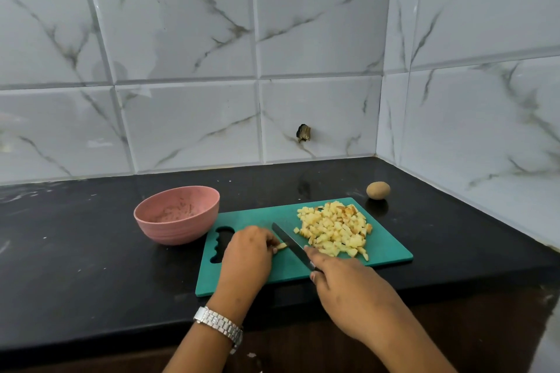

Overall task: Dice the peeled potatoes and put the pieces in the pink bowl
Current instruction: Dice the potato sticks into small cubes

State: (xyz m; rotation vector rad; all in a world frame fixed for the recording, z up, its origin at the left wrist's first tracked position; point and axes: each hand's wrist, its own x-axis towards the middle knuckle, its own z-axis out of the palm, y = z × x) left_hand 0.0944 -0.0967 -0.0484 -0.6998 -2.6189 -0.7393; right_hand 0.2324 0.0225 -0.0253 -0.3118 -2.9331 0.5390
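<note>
A green cutting board point(391, 248) lies on the black counter. A heap of diced potato pieces point(333, 228) covers its right half. My left hand point(247, 254) pinches a small remaining potato piece point(281, 246) against the board. My right hand point(342, 278) grips the handle of a dark knife point(289, 242), its blade lying just right of that piece. The pink bowl point(177, 213) stands left of the board; I see no potato pieces inside, only some residue.
A whole unpeeled potato point(378, 190) sits on the counter behind the board's right corner. Tiled walls close off the back and the right side. The black counter point(75, 266) stretches to the left of the bowl.
</note>
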